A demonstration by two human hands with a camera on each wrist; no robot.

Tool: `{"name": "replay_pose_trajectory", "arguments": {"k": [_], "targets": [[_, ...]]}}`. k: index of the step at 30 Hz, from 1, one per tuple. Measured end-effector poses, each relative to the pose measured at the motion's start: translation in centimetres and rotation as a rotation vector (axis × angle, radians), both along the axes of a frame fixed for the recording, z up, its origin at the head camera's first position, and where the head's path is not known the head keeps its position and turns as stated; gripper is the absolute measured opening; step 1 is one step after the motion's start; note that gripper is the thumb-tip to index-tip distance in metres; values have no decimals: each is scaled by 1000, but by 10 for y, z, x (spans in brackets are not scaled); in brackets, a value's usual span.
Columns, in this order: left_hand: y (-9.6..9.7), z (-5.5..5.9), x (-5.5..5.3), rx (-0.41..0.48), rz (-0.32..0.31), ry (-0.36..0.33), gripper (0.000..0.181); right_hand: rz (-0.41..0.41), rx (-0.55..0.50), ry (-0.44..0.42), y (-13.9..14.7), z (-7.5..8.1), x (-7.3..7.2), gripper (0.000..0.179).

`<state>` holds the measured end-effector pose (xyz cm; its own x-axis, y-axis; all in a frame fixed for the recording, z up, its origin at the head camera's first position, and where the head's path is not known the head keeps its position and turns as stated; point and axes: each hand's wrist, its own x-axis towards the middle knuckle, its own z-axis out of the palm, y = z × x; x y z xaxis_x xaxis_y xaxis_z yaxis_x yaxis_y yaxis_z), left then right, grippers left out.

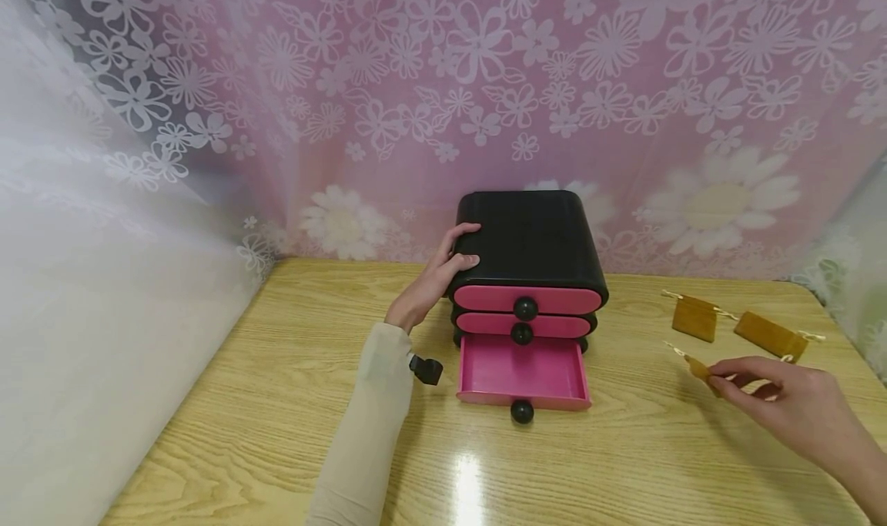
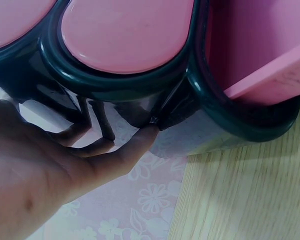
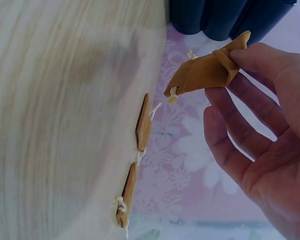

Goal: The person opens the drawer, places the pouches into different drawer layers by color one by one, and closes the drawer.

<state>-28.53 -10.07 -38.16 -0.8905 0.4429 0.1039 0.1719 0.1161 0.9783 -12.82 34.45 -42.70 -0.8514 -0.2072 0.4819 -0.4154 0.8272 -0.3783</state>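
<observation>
Pink flowered curtain (image 1: 416, 145) — wood-grain table (image 1: 229, 403) below, bright glare (image 1: 468, 486).

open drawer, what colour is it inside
The open drawer is bright pink inside, seen best in the head view.

Here's the drawer unit (image 1: 530, 237) on the table (image 1: 277, 433), curtain (image 1: 430, 125) behind, bottom drawer (image 1: 523, 368) out front, left hand (image 1: 435, 281) at its left side! Off right, one pouch (image 1: 694, 319) lies left of a second pouch (image 1: 768, 335); before them, a third pouch (image 1: 700, 370) sits in the right hand (image 1: 797, 399).
</observation>
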Motion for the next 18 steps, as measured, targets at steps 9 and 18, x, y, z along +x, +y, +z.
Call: {"name": "replay_pose_trajectory", "arguments": {"k": [9,18], "targets": [[0,0,1,-5,1,3,51,87,-1,97,-13,7,0,39],[0,1,2,-9,4,-3,50,142,23,147,-27,15,0,42]]}}
